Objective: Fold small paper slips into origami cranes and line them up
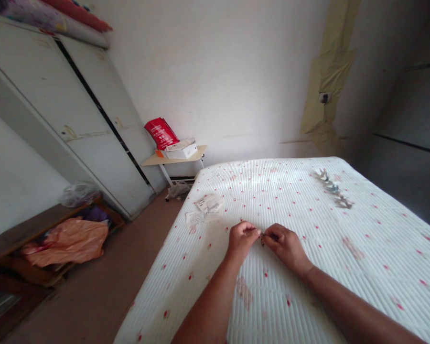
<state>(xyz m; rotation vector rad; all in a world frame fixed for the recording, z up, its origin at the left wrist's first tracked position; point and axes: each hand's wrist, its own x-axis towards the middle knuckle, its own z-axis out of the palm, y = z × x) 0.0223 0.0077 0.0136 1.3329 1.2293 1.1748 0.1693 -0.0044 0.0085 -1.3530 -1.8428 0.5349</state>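
**Over the near half of the bed (290, 200): a small dark piece in a two-sided pinch**

From my remote seat, I have the left hand (241, 239) and the right hand (284, 243) almost meeting near the middle of the mattress. The small dark piece (262, 240) sits in the narrow gap between them, partly hidden. On the left, thumb and forefinger are pressed together at its edge; on the right, the fingers are bunched and appear clamped on its other side. I cannot make out its exact shape.

I judge the step in hand to be close fingertip handling, with each side steadying the piece against the other. From this hold, I would say the next move calls for light, even pressure and little wrist travel, since something so small could slip onto the ribbed cover.

Farther left on the bed lie some printed slips (210, 203), well apart from the hands. At the far right, a row of small spiky pieces (332, 188) rests on the same cover, out of the way of both wrists.
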